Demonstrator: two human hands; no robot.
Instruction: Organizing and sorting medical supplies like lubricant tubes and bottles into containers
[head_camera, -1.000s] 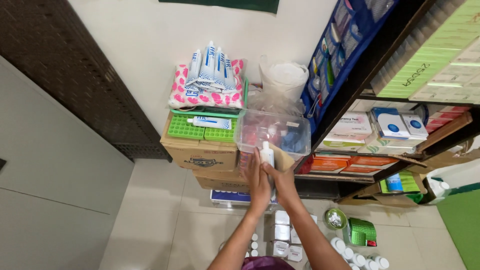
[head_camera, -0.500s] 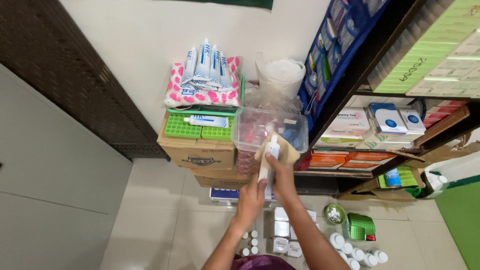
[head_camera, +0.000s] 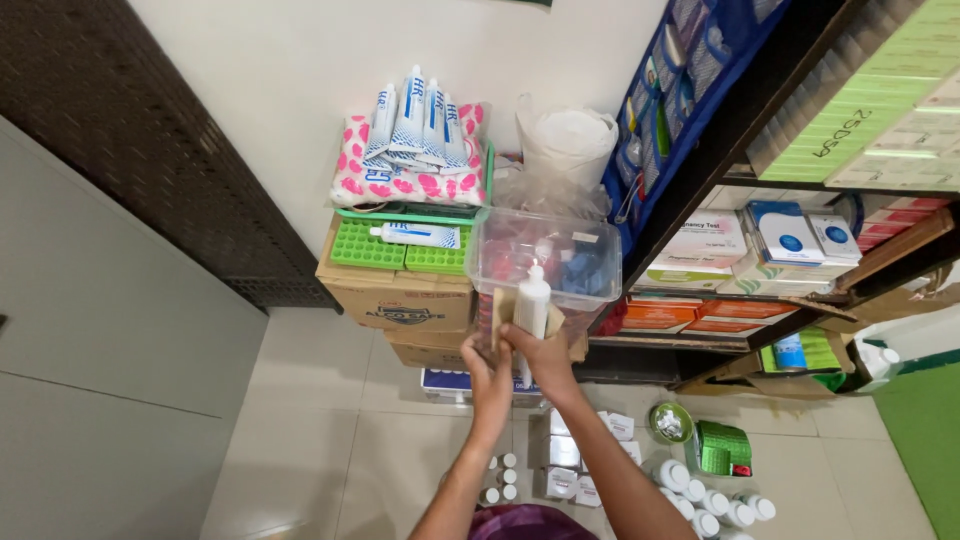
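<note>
My right hand is closed around a white bottle with a pointed nozzle and holds it upright in front of a clear plastic tub. A piece of brown cardboard sits around the bottle's lower part. My left hand is raised beside the right one, with its fingers against the cardboard's lower left edge. Its grip is hidden. The tub holds red and blue items and rests on stacked cardboard boxes.
A green tray with a tube and a pink-patterned pack topped with white tubes sit on the boxes. A white plastic bag and a blue hanging organiser are behind. Shelves of boxes stand on the right. White bottles, small boxes and a green basket lie on the floor.
My left hand dropped away from the bottle, then rose back beside the right hand. The right hand lifted the bottle slightly toward the clear tub.
</note>
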